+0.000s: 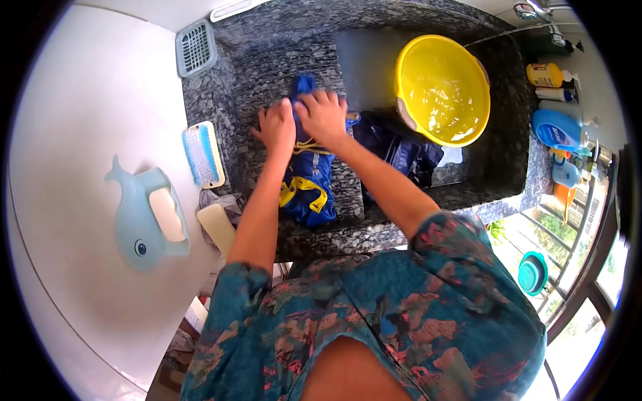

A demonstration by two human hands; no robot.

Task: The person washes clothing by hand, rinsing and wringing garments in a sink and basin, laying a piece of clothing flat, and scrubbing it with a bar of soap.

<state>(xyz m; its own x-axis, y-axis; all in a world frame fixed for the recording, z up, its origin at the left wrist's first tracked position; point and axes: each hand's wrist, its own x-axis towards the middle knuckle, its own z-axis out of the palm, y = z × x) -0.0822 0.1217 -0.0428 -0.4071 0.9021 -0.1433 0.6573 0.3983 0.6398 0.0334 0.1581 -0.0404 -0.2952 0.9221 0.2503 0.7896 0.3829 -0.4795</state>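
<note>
A blue cloth item with yellow trim and a thin yellow cord [309,179] lies lengthwise on the ribbed stone washing slab; its exact kind I cannot tell. Across its upper part my right hand [324,119] presses down, palm down with fingers spread. Close by on the left, my left hand [276,127] rests at the item's edge, fingers apart and slightly bent. Past the hands a blue end of the cloth [305,83] sticks out. Beside my right forearm sits a dark, wet-looking cloth bundle [401,150], partly hidden by the arm.
A yellow basin [443,90] with water stands tilted in the stone sink, below a tap [556,33]. Several bottles, one a blue detergent bottle [556,129], line the right ledge. A scrubbing brush [202,154] and grey plastic basket [196,48] are on the left ledge.
</note>
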